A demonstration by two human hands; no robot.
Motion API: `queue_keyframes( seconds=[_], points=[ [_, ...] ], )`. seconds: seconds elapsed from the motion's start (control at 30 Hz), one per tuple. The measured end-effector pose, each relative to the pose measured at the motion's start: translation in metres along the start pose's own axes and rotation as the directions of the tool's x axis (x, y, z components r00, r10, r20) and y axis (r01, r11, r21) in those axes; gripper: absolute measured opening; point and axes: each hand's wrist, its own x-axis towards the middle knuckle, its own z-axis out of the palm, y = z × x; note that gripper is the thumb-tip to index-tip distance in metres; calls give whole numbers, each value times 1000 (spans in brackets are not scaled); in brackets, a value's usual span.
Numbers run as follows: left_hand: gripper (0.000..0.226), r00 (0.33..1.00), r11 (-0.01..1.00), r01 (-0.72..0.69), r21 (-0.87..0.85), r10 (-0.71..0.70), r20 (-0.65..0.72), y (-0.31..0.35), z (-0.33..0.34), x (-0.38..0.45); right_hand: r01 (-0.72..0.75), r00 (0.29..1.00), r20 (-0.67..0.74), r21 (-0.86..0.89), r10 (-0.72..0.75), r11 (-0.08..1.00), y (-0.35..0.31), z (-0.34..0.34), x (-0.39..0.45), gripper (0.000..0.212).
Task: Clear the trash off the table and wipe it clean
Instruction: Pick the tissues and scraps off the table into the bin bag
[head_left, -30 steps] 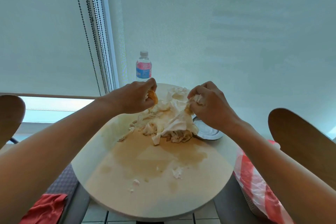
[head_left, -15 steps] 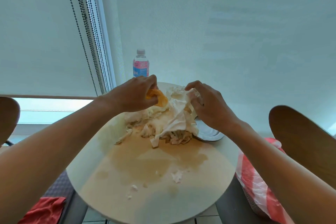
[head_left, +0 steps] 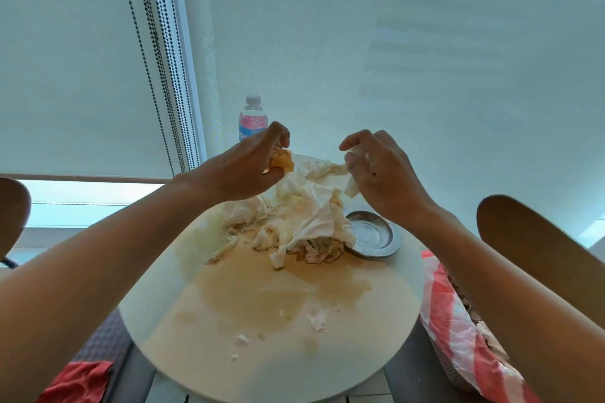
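A heap of wet, stained tissue (head_left: 304, 222) lies at the far middle of a round white table (head_left: 163, 291). A brown spill (head_left: 262, 291) spreads in front of it, with small tissue scraps (head_left: 317, 319) on it. My left hand (head_left: 245, 170) hovers above the heap's left side, fingers closed on an orange-stained wad (head_left: 281, 160). My right hand (head_left: 379, 173) is raised above the heap's right side and pinches a strip of white tissue (head_left: 352, 188) that hangs from its fingers.
A metal saucer (head_left: 376, 235) sits right of the heap. A water bottle (head_left: 252, 118) stands at the table's far edge by the window blind. A red-and-white plastic bag (head_left: 458, 330) lies low right. Wooden chair backs (head_left: 537, 245) flank both sides; red cloth (head_left: 78, 383) low left.
Both hands have lifted up off the heap and drawn apart. The left carries the orange wad higher; the right pulled a tissue strip free.
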Motion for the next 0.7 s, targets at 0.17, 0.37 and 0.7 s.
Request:
queue_keyframes(
  seconds=[0.17,0.37,0.7],
  points=[
    [38,997,995,-60,74,56,61,-11,4,-3,29,1000,13,-69,-28,997,-3,-3,-3,27],
    [30,994,996,7,93,-17,111,-18,13,-6,35,999,31,-77,-33,996,-4,-2,-9,28],
    [36,955,992,74,105,-101,280,-27,28,-1,35,997,76,-69,-30,997,2,6,-6,31]
  ],
)
